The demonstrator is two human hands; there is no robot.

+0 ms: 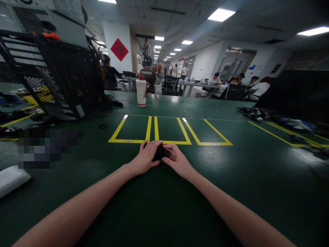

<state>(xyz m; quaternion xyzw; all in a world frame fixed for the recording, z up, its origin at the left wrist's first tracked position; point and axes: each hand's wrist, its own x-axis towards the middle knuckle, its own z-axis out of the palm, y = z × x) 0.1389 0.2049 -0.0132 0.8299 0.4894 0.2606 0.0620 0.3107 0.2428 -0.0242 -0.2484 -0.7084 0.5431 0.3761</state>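
Between my two hands is a small black boxy object point(158, 153), low over the green table point(164, 199); its exact kind is not clear. My left hand point(147, 156) is wrapped over its top and left side, covering much of it. The fingertips and thumb of my right hand point(176, 158) pinch its right edge. Just beyond the hands, yellow tape outlines point(171, 142) mark areas on the table top.
At left stands an opened black computer case point(69, 75) with cables. A white tumbler point(141, 92) with a red lid is further back. A black ring point(103, 126) lies left of the tape. Cables and parts point(254, 112) lie at right. Several people sit in the background.
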